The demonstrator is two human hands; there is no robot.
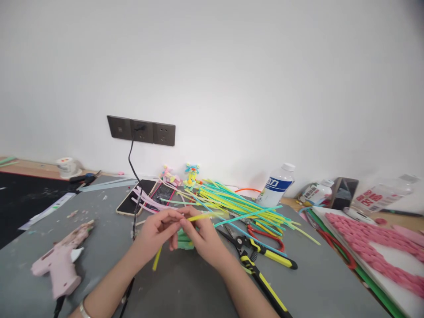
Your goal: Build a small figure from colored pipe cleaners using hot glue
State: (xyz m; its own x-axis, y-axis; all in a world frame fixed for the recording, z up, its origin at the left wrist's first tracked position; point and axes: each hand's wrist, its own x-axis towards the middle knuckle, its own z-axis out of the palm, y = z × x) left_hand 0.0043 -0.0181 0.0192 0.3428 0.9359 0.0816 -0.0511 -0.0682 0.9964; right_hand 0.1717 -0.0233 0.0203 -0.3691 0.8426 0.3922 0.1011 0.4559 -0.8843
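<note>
My left hand [158, 234] and my right hand [206, 236] meet at the middle of the grey table [185, 282]. Thumbs and fingers of both are closed on a yellow fuzzy stick [202, 216]. One end points right past my right hand; a yellow end [157, 259] hangs below my left hand. Between and beneath the hands is a mint-green piece [184, 240], partly hidden by the fingers; which fingers carry it is unclear. Just behind lies a pile of yellow and turquoise sticks [238, 203].
Yellow-black pliers [261, 258] and red-handled scissors [268, 236] lie right. A pink glue gun [61, 260] is left, a black cord [132, 165] running down from the socket. Behind stand a bottle [276, 185] and a small figure [192, 176]; phones [135, 198] lie back left.
</note>
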